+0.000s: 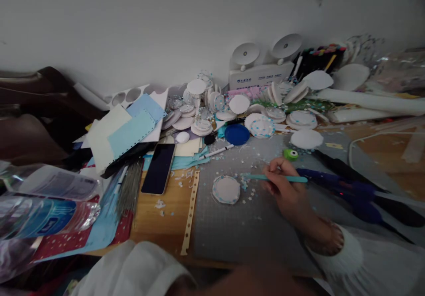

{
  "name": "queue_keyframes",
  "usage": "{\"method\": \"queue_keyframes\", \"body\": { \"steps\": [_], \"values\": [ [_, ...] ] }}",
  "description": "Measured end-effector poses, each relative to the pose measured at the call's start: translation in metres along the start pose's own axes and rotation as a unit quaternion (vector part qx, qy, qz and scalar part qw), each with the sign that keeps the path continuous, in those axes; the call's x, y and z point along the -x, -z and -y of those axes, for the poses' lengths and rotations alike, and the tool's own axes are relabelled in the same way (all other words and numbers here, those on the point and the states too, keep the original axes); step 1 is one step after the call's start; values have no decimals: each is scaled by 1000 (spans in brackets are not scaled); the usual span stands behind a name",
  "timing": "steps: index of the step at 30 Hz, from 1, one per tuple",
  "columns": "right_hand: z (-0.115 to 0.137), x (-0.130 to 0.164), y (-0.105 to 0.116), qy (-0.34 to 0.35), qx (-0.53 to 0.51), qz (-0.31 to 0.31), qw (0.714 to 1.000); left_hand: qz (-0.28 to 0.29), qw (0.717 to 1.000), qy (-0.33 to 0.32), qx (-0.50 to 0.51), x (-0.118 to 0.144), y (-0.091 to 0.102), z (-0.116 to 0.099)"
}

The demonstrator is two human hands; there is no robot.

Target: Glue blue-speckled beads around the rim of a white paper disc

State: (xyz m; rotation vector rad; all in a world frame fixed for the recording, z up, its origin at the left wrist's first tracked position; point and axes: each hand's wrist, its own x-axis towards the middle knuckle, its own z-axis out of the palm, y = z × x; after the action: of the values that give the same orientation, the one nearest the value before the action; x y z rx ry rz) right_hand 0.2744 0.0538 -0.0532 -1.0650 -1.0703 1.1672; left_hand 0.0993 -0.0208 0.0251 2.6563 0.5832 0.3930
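Observation:
My right hand (282, 183) is closed around slim turquoise tweezers (287, 178), held nearly level over the grey cutting mat (239, 234). Their tip reaches left into a scatter of tiny blue and white paper pieces (245, 183). Just left of these lies a round white disc (226, 190) with small blue and white bits along its rim. At the bottom edge, below the mat, a blurred shape that seems to be my left hand (249, 280) extends from a white sleeve; its fingers cannot be made out.
A blue glue gun (352, 196) with a red light lies right of my hand, near a green paper punch (291, 154). A phone (158, 168), plastic bottle (49, 216) and paper sheets (131, 130) are on the left. White discs (262, 125) crowd the back, beside a blue lid (237, 134).

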Motion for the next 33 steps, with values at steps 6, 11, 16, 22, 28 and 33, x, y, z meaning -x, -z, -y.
{"method": "queue_keyframes", "body": {
  "steps": [6,11,16,22,28,33],
  "values": [
    [1,1,-1,-9,-63,-3,998,-177,969,175,-2,-5,19,55],
    [1,2,-2,-24,-114,32,993,-119,963,231,-66,11,-13,106],
    [9,1,-3,-21,-143,52,988,-141,967,210,24,22,-20,121],
    [26,-3,-1,-118,-267,74,954,-206,960,126,144,30,-14,124],
    [29,-3,-2,-149,-276,119,942,-238,951,81,178,30,-15,122],
    [22,6,0,-121,-217,143,958,-228,957,71,164,29,-15,122]
  ]
}}
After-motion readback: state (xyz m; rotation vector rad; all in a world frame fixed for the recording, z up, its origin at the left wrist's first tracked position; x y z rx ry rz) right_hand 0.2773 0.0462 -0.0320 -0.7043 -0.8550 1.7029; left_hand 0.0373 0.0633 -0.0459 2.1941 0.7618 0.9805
